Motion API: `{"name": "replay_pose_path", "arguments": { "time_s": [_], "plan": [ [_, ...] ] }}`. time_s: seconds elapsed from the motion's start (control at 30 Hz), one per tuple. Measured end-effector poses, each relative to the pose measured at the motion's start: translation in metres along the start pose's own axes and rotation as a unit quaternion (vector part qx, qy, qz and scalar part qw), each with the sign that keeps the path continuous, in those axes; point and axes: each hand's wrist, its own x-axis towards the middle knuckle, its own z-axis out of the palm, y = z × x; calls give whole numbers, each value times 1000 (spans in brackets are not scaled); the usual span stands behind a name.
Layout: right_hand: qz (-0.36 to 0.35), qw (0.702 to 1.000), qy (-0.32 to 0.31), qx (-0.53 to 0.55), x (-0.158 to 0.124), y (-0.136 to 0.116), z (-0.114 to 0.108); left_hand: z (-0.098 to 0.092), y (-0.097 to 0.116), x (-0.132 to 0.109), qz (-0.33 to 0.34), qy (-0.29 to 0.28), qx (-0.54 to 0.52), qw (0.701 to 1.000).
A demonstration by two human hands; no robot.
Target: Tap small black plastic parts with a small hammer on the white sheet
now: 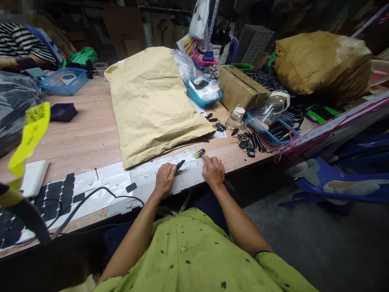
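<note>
My left hand [165, 177] is closed around a small black elongated piece [180, 164], whose tip points right over the white sheet at the table's front edge. Its exact kind is hard to make out. Just to the right, my right hand [213, 172] grips what looks like a small hammer [199, 153] with a black and yellow-green head and a thin metal shaft. The hammer's handle is hidden in my fist. Both hands rest close to the table edge, apart from each other. Behind them lies a large kraft paper bag [158, 101].
Right of the bag are a blue basket [273, 136], a clear jug [275, 106], a jar [234, 118], keys and small black parts. Black pieces on sheets [54, 196] and a cable [88, 198] lie left. A co-worker's striped sleeve [22, 40] shows far left.
</note>
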Motion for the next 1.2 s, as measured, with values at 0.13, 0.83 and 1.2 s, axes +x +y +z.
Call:
{"name": "replay_pose_path", "arguments": {
  "time_s": [0.13,0.83,1.2],
  "plan": [
    [2,1000,-4,-8,2,-2,0,-9,2,-14,63,-44,5,997],
    [2,1000,-21,-2,0,-12,3,-24,17,-12,130,-51,10,990],
    [-20,1000,-11,8,-7,-16,3,21,69,157,84,-109,138,981]
  ]
}}
